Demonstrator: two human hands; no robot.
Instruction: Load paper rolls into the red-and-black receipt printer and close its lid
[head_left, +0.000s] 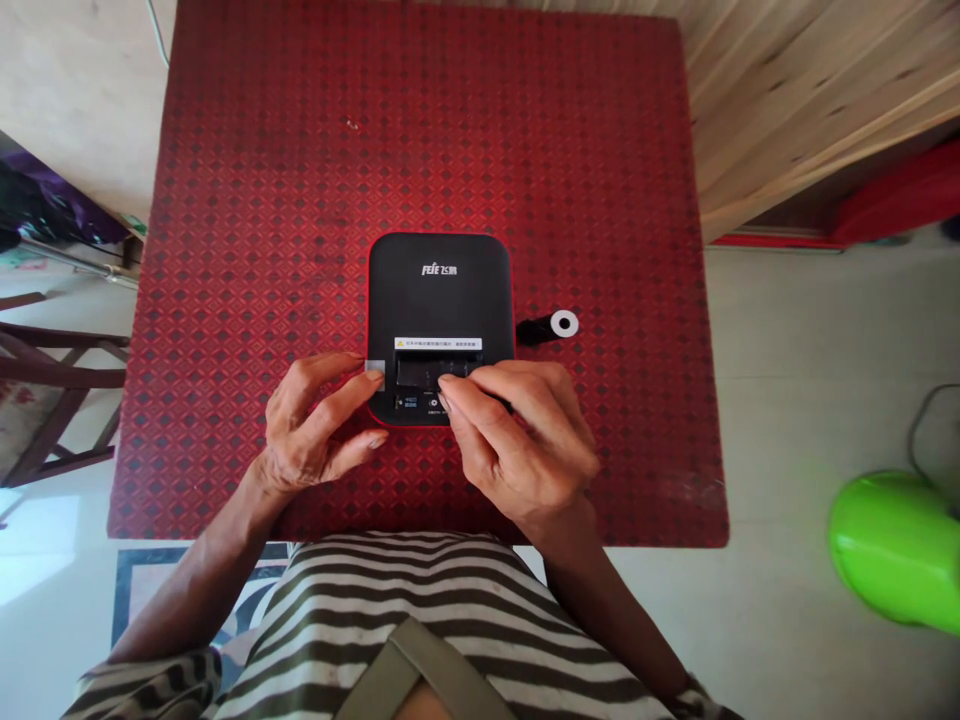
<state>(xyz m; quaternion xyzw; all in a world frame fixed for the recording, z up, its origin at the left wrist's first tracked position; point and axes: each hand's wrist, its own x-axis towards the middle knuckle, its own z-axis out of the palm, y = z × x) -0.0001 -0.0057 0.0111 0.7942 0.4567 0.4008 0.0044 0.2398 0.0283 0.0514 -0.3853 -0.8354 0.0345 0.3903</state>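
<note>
Findings at the moment of inspection.

The black printer [439, 300] sat flat near the middle of the red patterned table [420, 130], front edge toward me. My left hand [311, 425] lay at its front left corner, fingers spread apart and clamped on nothing; the forefinger touched a small grey tab [376, 370] on that corner. My right hand [517, 440] rested over the front right part of the printer, fingers bent and drawn close together, tips at the dark recess below the yellow-and-white label [438, 343]. I could not tell whether that hand pinched anything.

Surroundings: a short black roller with a white end [553, 324] lay on the cloth just beside the printer's right side, apart from both hands. A dark wooden chair [52, 370] stood off the table's left edge. A bright green rounded object [892, 545] sat on the pale floor, well apart to the right. A red item [900, 195] lay under the wood panelling at upper right.

Obstructions: my right hand covered the printer's front right corner and part of the recess. The label's print was too small to read. The chair and the green object were cut off by the frame. My striped shirt [420, 600] hid the table's near edge.
</note>
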